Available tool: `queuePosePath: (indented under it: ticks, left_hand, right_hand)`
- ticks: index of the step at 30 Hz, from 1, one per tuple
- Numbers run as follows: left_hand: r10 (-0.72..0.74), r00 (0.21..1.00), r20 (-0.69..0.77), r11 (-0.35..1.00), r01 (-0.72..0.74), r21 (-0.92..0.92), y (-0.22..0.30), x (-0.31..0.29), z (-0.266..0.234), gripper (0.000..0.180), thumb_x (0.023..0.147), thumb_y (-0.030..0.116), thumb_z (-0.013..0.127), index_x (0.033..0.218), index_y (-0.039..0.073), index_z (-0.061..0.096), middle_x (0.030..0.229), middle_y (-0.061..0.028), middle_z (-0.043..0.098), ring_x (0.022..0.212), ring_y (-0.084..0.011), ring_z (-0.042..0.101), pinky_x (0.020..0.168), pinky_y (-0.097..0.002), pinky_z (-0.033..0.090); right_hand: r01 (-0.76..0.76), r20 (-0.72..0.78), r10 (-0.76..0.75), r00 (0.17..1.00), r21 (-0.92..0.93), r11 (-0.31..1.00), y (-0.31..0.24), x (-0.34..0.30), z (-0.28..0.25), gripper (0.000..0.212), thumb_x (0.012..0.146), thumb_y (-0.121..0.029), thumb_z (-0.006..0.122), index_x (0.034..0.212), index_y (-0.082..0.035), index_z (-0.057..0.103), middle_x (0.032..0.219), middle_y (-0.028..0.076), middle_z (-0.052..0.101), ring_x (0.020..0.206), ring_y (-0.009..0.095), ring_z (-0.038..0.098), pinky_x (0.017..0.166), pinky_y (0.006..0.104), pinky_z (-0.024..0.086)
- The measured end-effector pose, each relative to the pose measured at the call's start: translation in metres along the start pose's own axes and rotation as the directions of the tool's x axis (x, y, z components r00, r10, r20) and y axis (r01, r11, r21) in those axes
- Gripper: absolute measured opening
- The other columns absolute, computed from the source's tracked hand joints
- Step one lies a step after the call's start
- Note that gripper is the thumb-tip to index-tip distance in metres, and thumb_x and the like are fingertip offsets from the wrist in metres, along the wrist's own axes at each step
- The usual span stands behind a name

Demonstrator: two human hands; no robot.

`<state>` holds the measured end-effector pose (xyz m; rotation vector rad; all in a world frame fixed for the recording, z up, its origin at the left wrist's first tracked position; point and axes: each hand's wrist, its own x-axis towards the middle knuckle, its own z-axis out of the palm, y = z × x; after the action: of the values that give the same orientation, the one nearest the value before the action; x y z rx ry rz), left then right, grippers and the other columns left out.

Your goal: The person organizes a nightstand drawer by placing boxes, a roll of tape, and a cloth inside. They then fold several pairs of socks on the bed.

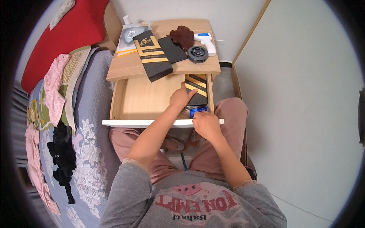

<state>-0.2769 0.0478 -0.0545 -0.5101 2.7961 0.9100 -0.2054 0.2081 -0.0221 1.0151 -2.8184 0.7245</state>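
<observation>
Inside the open drawer, at its right side, a black-and-gold box was touched by the left hand, thumb and forefinger spread. The right hand was curled by a blue packet, its grip hidden. The packet could be crumpled if the box were pulled against it.

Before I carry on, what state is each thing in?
Drawer: pulled open
Drawer box: lying down, left hand on it
Blue packet: partly hidden by right hand
Top box: closed, lying aslant
Brown cloth: crumpled
Thermometer gun: lying on its side
Reel: lying flat
Black clothing: bunched up
</observation>
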Motion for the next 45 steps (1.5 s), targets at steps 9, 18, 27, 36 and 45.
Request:
queuePosePath:
  ticks: [9,18,27,36,45]
  left_hand:
    - [0.435,0.881,0.184,0.869,-0.358,-0.343,-0.054,-0.031,-0.002,0.057,0.071,0.018,0.079,0.115,-0.005,0.052,0.083,-0.0156,0.066,0.073,-0.0221,0.065,0.067,-0.033,0.052]
    - [0.137,0.945,0.296,0.93,-0.02,-0.368,-0.05,-0.039,0.008,0.035,0.069,0.011,0.079,0.09,-0.006,0.058,0.068,-0.0104,0.063,0.054,-0.016,0.06,0.05,-0.0282,0.049]
    - [0.253,0.846,0.47,0.877,0.005,-0.481,-0.057,-0.05,-0.011,0.035,0.06,0.01,0.08,0.087,-0.006,0.065,0.075,-0.0138,0.067,0.072,-0.0197,0.064,0.068,-0.029,0.049]
    - [0.442,0.681,0.584,0.89,-0.252,-0.38,-0.071,-0.054,0.002,0.018,0.066,0.015,0.071,0.08,0.005,0.069,0.072,-0.0076,0.067,0.068,-0.0167,0.061,0.064,-0.0304,0.048]
    - [0.224,0.797,0.561,0.877,-0.415,0.24,-0.089,-0.074,-0.046,0.026,0.073,0.029,0.072,0.084,0.006,0.067,0.085,-0.0141,0.066,0.082,-0.0307,0.063,0.071,-0.0397,0.049]
  right_hand:
    - [0.145,-0.254,-0.138,0.957,0.007,0.989,-0.014,-0.029,0.006,0.003,0.074,-0.009,0.059,0.075,-0.007,0.057,0.069,0.008,0.059,0.067,0.027,0.056,0.062,0.0393,0.043]
    - [0.136,-0.314,-0.129,0.941,0.0,0.991,-0.017,-0.033,0.014,0.011,0.071,-0.011,0.062,0.066,-0.007,0.053,0.063,0.007,0.055,0.061,0.025,0.054,0.057,0.0379,0.041]
    - [0.146,-0.309,-0.149,0.939,-0.03,0.989,-0.024,-0.039,0.01,0.008,0.071,-0.01,0.062,0.068,-0.006,0.055,0.062,0.007,0.054,0.062,0.025,0.055,0.055,0.0374,0.041]
    - [-0.028,0.159,0.0,0.987,0.173,0.985,-0.005,0.002,-0.009,0.024,0.075,-0.012,0.061,0.098,-0.009,0.063,0.096,0.008,0.061,0.085,0.031,0.062,0.072,0.0398,0.05]
    - [0.346,0.648,-0.165,0.744,-0.161,0.924,0.0,0.039,-0.01,0.031,0.079,-0.007,0.054,0.109,-0.011,0.062,0.104,0.007,0.063,0.092,0.027,0.063,0.073,0.0391,0.052]
